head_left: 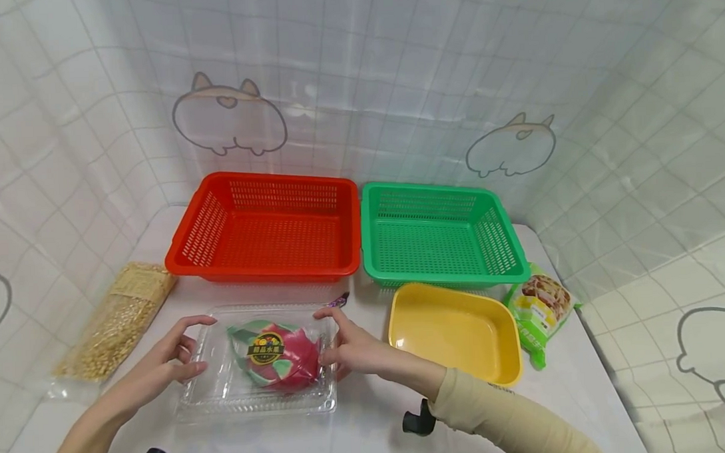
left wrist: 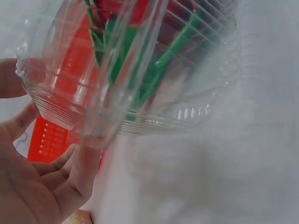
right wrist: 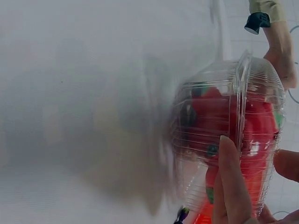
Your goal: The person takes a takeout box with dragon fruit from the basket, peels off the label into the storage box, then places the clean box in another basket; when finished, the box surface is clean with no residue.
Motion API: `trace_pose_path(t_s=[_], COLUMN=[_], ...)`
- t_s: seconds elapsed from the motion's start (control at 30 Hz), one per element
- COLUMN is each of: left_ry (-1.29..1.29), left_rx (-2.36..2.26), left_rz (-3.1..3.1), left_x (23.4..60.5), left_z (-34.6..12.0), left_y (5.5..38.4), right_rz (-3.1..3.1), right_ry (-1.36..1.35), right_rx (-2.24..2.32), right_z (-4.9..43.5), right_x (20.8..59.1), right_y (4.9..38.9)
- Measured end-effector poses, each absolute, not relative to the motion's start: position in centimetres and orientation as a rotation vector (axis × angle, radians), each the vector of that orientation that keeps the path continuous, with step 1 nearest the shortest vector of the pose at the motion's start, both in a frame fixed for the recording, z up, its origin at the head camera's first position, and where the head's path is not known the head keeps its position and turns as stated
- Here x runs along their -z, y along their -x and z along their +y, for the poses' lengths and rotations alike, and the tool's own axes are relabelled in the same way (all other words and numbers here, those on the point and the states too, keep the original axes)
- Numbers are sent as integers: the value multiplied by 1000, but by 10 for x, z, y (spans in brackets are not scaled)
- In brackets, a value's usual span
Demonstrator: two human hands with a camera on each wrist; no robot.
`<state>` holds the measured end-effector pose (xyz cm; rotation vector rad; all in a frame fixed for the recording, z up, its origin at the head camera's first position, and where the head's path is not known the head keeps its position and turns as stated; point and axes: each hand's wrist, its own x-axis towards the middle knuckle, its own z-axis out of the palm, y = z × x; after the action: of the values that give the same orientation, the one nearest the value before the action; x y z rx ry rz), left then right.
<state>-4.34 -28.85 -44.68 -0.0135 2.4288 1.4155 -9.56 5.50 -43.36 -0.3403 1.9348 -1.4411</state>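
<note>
A clear plastic clamshell box [head_left: 209, 385] with a round label on its lid holds a red and green dragon fruit [head_left: 298, 362]. The box appears closed and lies flat in front of me. My left hand [head_left: 174, 356] grips its left side, thumb and forefinger spread along the edge; in the left wrist view the fingers [left wrist: 81, 175] touch the rim. Around the right side my right hand [head_left: 357, 346] holds on, and in the right wrist view a finger [right wrist: 232, 175] presses the ribbed wall. Some of the right fingers are hidden in the head view.
Behind stand a red basket [head_left: 268, 273] and a green basket [head_left: 448, 277]. A yellow tray [head_left: 450, 330] sits to the right, beside a green snack bag [head_left: 542, 307]. At the left lies a bag of pale grains [head_left: 120, 321]. A small purple-wrapped item [head_left: 339, 300] lies behind the box.
</note>
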Motion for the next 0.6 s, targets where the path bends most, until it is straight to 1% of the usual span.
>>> trace_pose_path(t_s=[0.33,0.6], left_ry=[35,-11], left_rx=[-1401,-1390], left_rz=[2415,2396], left_x=[447,448], left_z=[-286,-288], left_y=[44,41], right_rz=[1928,2176], right_ry=[349,384], right_rx=[1441,1327], right_z=[60,58], right_x=[434,434], right_y=[98,94])
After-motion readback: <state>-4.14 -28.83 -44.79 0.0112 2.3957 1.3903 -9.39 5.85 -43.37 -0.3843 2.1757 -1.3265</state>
